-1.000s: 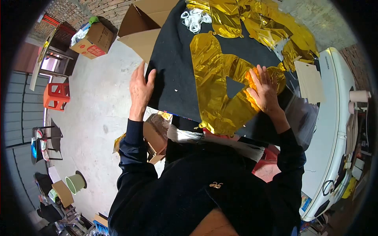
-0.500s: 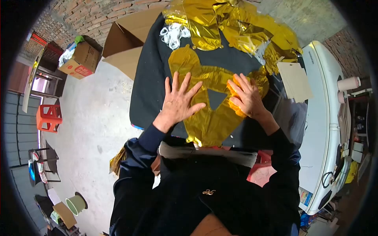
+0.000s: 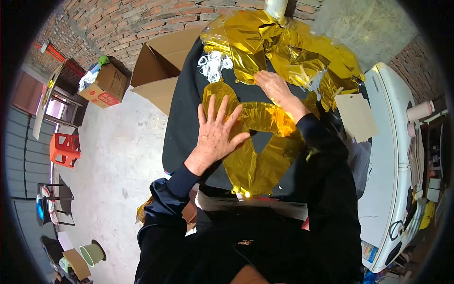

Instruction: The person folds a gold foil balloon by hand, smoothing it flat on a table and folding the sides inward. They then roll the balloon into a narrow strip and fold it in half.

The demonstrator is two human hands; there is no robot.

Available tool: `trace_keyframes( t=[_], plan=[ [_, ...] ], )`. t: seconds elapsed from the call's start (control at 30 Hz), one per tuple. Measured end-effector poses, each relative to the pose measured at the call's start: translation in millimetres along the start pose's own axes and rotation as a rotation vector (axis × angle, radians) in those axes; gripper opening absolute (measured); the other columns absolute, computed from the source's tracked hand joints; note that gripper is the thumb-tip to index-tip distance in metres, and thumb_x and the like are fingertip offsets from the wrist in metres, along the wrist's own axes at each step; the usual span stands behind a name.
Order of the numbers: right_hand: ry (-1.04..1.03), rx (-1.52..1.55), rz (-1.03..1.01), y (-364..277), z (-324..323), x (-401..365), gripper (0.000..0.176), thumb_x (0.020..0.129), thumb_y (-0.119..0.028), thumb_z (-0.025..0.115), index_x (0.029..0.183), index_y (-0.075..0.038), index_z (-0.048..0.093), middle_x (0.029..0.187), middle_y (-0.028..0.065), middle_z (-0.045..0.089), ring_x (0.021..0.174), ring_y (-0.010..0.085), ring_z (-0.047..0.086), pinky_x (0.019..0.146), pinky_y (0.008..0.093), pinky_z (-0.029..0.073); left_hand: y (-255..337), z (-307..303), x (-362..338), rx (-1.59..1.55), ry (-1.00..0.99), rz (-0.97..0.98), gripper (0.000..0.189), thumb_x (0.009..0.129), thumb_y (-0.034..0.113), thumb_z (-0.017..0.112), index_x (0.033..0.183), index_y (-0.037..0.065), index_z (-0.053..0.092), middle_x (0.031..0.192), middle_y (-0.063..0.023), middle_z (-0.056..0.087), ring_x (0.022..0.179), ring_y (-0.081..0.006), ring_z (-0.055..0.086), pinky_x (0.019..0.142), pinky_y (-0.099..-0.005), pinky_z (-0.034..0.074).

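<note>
A flat gold foil balloon (image 3: 246, 173) with a triangular opening lies on the dark cloth-covered table (image 3: 184, 118). My left hand (image 3: 213, 139) rests on its left side, palm down with fingers spread, holding nothing. An orange cloth (image 3: 284, 122) lies crumpled on the balloon's upper right part. Beyond it, my right hand (image 3: 278, 92) reaches to the lower edge of the piled gold foil (image 3: 243, 47). Its fingers are bunched close together at that edge. Whether they pinch any foil is hidden. My right forearm covers part of the balloon's right side.
White looped cords (image 3: 214, 66) lie at the table's far left. A beige card (image 3: 355, 116) is at the right, beside a white appliance (image 3: 385, 161). Behind the table's left side stands an open cardboard box (image 3: 156, 66). A red stool (image 3: 65, 150) stands on the floor.
My right hand has let go of the orange cloth, leaving it on the balloon, and has moved up and left to the foil pile. My left hand stays spread on the balloon. The view has tilted up.
</note>
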State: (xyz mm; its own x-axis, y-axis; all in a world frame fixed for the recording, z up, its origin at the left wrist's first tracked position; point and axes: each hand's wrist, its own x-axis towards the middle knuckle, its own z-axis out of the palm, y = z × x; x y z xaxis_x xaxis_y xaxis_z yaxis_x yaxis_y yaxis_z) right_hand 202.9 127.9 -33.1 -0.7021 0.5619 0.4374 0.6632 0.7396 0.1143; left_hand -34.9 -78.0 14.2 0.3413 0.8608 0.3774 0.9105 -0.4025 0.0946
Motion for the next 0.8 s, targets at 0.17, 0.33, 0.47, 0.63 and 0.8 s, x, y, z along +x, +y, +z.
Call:
trace_keyframes(
  t=[0.17, 0.33, 0.47, 0.63, 0.8],
  plan=[
    [0.092, 0.063, 0.028, 4, -3, 5, 0.01, 0.087, -0.008, 0.068, 0.095, -0.004, 0.062, 0.094, 0.0135, 0.072, 0.094, 0.0346, 0.071, 0.08, 0.0438, 0.057, -18, 26, 47, -0.137, 0.099, 0.062, 0.069, 0.095, 0.055, 0.063, 0.147, 0.01, 0.054, 0.152, -0.022, 0.048, 0.146, -0.0432, 0.037, 0.12, -0.0567, 0.029],
    [0.138, 0.243, 0.236, -3, -13, 14, 0.012, 0.091, -0.013, 0.07, 0.095, -0.007, 0.061, 0.085, 0.0163, 0.07, 0.085, 0.0397, 0.069, 0.071, 0.0476, 0.054, -27, 61, 88, -0.198, 0.029, 0.054, 0.067, 0.099, 0.05, 0.062, 0.146, 0.004, 0.053, 0.151, -0.0226, 0.05, 0.145, -0.0393, 0.042, 0.117, -0.0504, 0.036],
    [0.116, 0.396, 0.425, -5, -25, 23, 0.016, 0.096, -0.021, 0.069, 0.099, -0.008, 0.062, 0.083, 0.019, 0.07, 0.082, 0.0427, 0.069, 0.068, 0.0496, 0.052, -27, 88, 99, -0.161, 0.059, 0.024, 0.067, 0.099, 0.05, 0.063, 0.147, 0.005, 0.052, 0.149, -0.0222, 0.051, 0.144, -0.0382, 0.043, 0.117, -0.0516, 0.035],
    [0.157, 0.374, 0.556, 5, -13, 33, 0.02, 0.099, -0.024, 0.065, 0.109, -0.008, 0.06, 0.081, 0.0235, 0.07, 0.082, 0.0475, 0.068, 0.067, 0.0559, 0.05, -20, 97, 99, -0.155, 0.141, -0.027, 0.068, 0.099, 0.05, 0.061, 0.148, 0.004, 0.051, 0.149, -0.0199, 0.051, 0.144, -0.0371, 0.042, 0.12, -0.0522, 0.031],
    [0.289, 0.35, 0.563, 7, -24, 48, 0.015, 0.098, -0.006, 0.059, 0.112, -0.01, 0.06, 0.095, 0.0212, 0.07, 0.086, 0.048, 0.066, 0.074, 0.0548, 0.051, -20, 100, 100, -0.154, 0.111, -0.05, 0.07, 0.099, 0.053, 0.059, 0.147, 0.003, 0.052, 0.148, -0.0182, 0.051, 0.147, -0.0365, 0.038, 0.122, -0.0526, 0.027]
  ],
)
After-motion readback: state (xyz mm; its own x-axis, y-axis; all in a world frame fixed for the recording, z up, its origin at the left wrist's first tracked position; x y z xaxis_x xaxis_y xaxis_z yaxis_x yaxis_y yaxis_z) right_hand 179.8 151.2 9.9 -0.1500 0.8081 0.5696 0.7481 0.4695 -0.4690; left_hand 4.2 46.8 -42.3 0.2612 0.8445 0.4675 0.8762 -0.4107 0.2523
